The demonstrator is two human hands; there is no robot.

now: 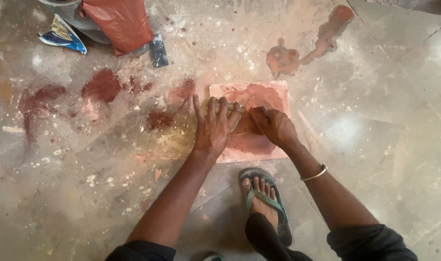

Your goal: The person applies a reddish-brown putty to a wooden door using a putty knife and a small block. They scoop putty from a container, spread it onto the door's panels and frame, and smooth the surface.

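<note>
A square reddish-pink tile (273,94) lies flat on the stained floor, wet with red pigment. My left hand (212,128) rests palm down at the tile's left edge, fingers spread over a small greenish pad (240,112) that it presses against the tile. My right hand (273,126) sits just to the right, fingers curled down onto the wet middle of the tile, touching the same pad. A thin metal bangle (314,174) circles my right wrist. How much of the pad lies under the fingers is hidden.
My foot in a green flip-flop (264,200) stands just below the tile. Dark red stains (102,86) and a red puddle (288,58) mark the floor. A red plastic bag (119,21), a blue-white packet (63,35) and a small dark block (158,50) lie at the top left.
</note>
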